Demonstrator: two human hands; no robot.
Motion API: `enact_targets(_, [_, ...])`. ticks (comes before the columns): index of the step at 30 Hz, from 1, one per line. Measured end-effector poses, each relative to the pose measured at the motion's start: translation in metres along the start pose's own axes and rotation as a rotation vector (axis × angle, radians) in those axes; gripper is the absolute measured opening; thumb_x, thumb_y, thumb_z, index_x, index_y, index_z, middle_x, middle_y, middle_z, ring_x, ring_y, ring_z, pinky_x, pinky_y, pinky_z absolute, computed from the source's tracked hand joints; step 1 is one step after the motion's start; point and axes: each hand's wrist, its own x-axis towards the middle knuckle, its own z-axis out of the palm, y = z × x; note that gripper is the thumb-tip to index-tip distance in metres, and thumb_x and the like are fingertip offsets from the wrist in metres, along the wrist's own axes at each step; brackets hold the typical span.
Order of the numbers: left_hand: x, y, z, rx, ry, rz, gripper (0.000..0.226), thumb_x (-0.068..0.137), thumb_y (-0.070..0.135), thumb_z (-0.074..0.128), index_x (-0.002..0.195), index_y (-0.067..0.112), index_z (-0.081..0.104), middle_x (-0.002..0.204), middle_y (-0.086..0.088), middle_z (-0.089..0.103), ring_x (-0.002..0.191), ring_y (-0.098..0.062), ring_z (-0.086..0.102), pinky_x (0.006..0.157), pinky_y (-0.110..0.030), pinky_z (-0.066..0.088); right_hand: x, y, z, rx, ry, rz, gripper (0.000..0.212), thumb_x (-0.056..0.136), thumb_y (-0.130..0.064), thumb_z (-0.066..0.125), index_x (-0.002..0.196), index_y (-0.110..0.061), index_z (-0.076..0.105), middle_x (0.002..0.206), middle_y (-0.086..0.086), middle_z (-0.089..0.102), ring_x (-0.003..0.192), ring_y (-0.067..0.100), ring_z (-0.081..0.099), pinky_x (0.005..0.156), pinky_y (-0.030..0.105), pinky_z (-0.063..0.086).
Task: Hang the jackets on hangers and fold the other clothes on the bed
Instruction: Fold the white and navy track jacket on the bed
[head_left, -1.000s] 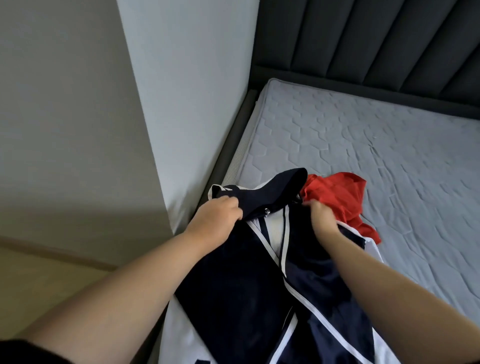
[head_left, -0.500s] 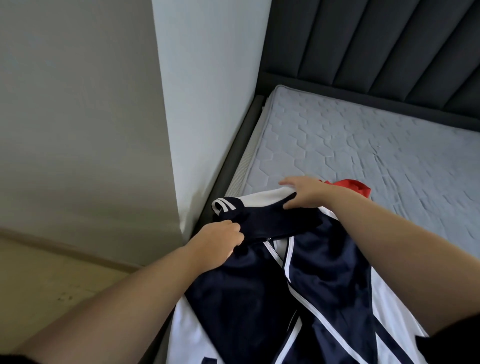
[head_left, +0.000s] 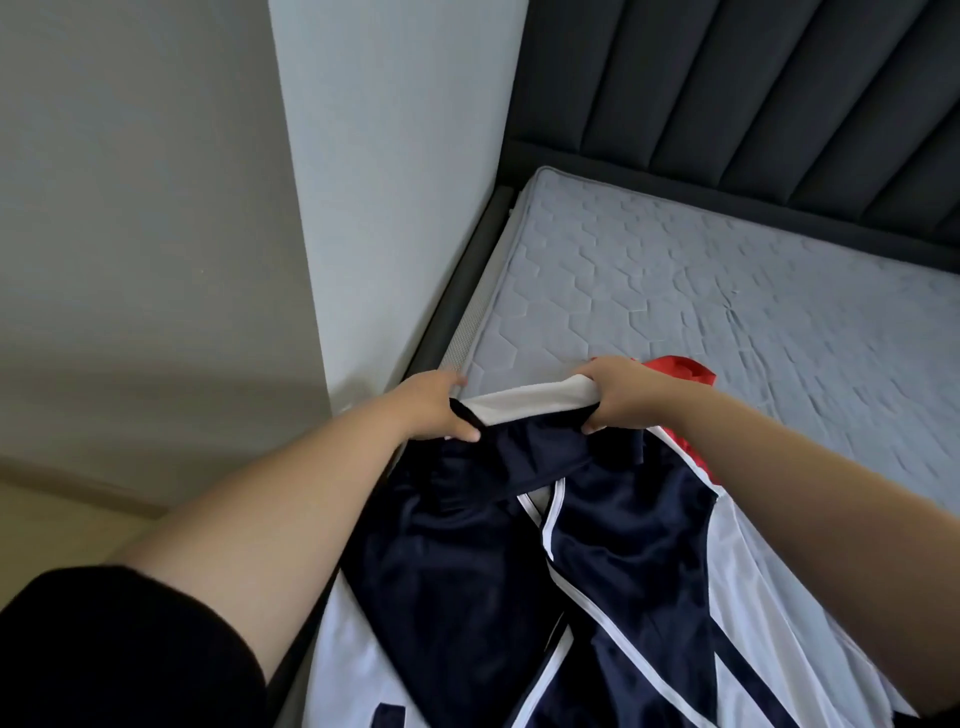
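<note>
**Jacket gripped at the collar edge; no hanger in view**

The navy-and-white track jacket (head_left: 467, 571) lies front-up on the near left corner of the mattress (head_left: 727, 291). Its zip front is parted, and its lower part runs out of the bottom of the view. Its white collar band (head_left: 524, 401) is stretched between my two hands.

My left hand (head_left: 441, 410) holds the left end of that band, with the fingers curled over the far side and the thumb pressed on the navy fabric. My right hand (head_left: 618, 400) holds the right end the same way, fingers wrapped over the white edge and thumb beneath. Neither hand is free.

A red garment (head_left: 685, 370) lies just behind my right hand, partly under the jacket's shoulder. I cannot tell what kind of garment it is.

Step in hand, as I judge it: squaring the jacket's shoulder line for hanging. The folding of the other clothes is not yet begun.

The next move calls for:
1. A hanger. None shows in this view, so one hand has to let go and fetch it.
2. The other hand holding the collar open so that the shoulders take the hanger evenly.
3. Care that the slippery fabric does not slide off towards the dark bed frame (head_left: 457, 291) beside the wall (head_left: 395, 182).

The padded headboard (head_left: 753, 93) stands well apart from the work.
</note>
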Motion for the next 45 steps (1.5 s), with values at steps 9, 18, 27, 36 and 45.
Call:
enact_targets(9, [-0.023,0.031,-0.03,0.717,0.195,0.151,0.006,0.082,0.008,0.054,0.081,0.013,0.055,0.081,-0.002,0.048,0.077,-0.026,0.051,0.062,-0.032,0.039,-0.006,-0.013,-0.026,-0.144,-0.026,0.047,0.041,0.07,-0.026,0.08,0.102,-0.018,0.055,0.094,-0.002,0.053,0.087,0.02,0.05,0.072,0.027,0.036])
enact_targets(18, [-0.049,0.028,-0.021,0.715,0.363,0.392,0.008,0.089,0.026,0.044,0.086,0.02,0.04,0.082,-0.007,0.063,0.06,-0.025,0.046,0.049,-0.03,0.021,-0.02,-0.006,-0.017,-0.41,0.166,0.015,0.037,0.078,-0.031,0.073,0.108,-0.018,0.057,0.107,0.003,0.06,0.1,0.026,0.057,0.071,0.031,0.039])
enact_targets(27, [-0.09,0.032,0.007,1.052,0.369,0.453,0.048,0.081,0.0,0.05,0.125,0.016,0.042,0.104,-0.002,0.055,0.085,-0.023,0.057,0.052,-0.03,0.028,-0.075,0.01,0.005,-0.592,0.536,-0.384,0.023,0.063,0.005,0.067,0.083,-0.006,0.06,0.079,0.01,0.06,0.071,0.03,0.057,0.064,0.035,0.042])
enact_targets(36, [-0.173,0.012,0.107,0.945,0.063,0.634,0.067,0.074,-0.008,0.053,0.134,0.017,0.04,0.112,-0.006,0.049,0.087,-0.025,0.057,0.054,-0.033,0.038,-0.172,0.039,0.105,-0.514,0.676,-0.555,0.021,0.069,-0.003,0.034,0.068,-0.01,0.054,0.063,0.006,0.049,0.057,0.025,0.047,0.059,0.031,0.025])
enact_targets(45, [-0.205,0.003,0.154,0.397,-0.175,0.376,0.04,0.091,0.034,0.045,0.131,0.032,0.047,0.104,0.005,0.054,0.092,-0.017,0.055,0.075,-0.03,0.043,-0.222,0.051,0.171,-0.338,0.519,-0.238,0.048,0.037,-0.003,0.085,0.081,-0.005,0.067,0.084,0.009,0.063,0.071,0.03,0.063,0.065,0.035,0.054])
